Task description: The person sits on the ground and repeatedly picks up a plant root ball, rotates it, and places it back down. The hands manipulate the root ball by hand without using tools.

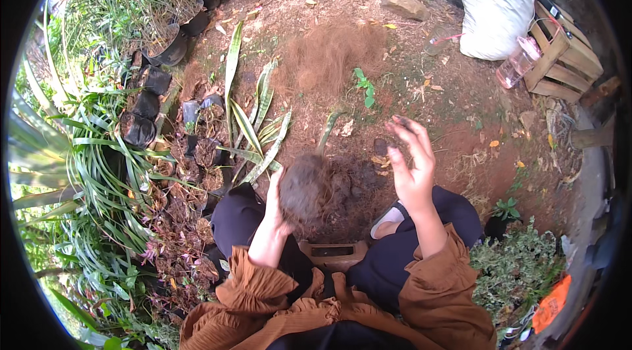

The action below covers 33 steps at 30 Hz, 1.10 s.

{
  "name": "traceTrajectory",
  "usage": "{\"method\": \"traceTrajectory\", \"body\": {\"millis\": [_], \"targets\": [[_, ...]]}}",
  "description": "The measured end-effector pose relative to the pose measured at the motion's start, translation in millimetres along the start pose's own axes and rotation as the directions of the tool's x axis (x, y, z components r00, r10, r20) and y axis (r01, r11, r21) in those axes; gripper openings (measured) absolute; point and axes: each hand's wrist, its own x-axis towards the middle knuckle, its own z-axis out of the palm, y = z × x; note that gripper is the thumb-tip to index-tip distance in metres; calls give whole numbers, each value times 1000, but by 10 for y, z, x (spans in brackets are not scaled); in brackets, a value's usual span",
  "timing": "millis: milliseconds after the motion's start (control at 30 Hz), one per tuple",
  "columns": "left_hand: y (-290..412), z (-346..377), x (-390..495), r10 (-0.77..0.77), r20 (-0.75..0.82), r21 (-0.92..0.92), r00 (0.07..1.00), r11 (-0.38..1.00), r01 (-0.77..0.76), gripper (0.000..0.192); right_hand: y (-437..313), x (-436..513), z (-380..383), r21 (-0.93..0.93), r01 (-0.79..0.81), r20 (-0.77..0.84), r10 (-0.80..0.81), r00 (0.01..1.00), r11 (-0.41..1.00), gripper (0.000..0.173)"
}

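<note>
My left hand (274,207) holds a round ball of brown fibre (304,189) from its left side, above the ground between my knees. A single curved green leaf (328,130) shows just beyond the ball's top; whether it grows out of the ball I cannot tell. My right hand (414,162) is raised to the right of the ball, fingers apart and soiled at the tips, holding nothing. Dark soil mixed with fibre (353,192) lies under and beside the ball. Farther ahead a loose heap of brown fibre (331,56) spreads on the ground.
Variegated snake plants (256,128) stand at left, beside black plant bags (146,105) and pots (170,49). At upper right are a white sack (497,4), a pink-tinted bottle (518,63) and a wooden crate (568,64). A small green seedling (364,87) lies ahead.
</note>
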Motion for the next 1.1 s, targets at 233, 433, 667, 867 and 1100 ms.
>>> {"method": "traceTrajectory", "body": {"millis": [233, 433, 667, 867, 1100], "targets": [[-237, -473, -867, 52, 12, -144, 999, 988, -50, 69, -29, 63, -145, 77, 52, -100, -45, 994, 996, 31], [-178, -709, -1469, 307, -194, -56, 932, 945, -323, 72, -60, 46, -278, 13, 87, -168, -84, 982, 996, 30], [-10, -811, -2085, 583, -40, -5, 812, 812, -584, 68, -174, -124, -354, 69, -45, -179, 56, 982, 997, 31], [288, -811, -2465, 717, -167, 109, 676, 695, -711, 72, 131, -487, -279, 229, -104, -131, 137, 982, 968, 29], [293, -397, -2337, 628, 101, 106, 771, 764, -636, 71, 586, -573, -31, 242, -280, 142, 252, 957, 929, 36]]}}
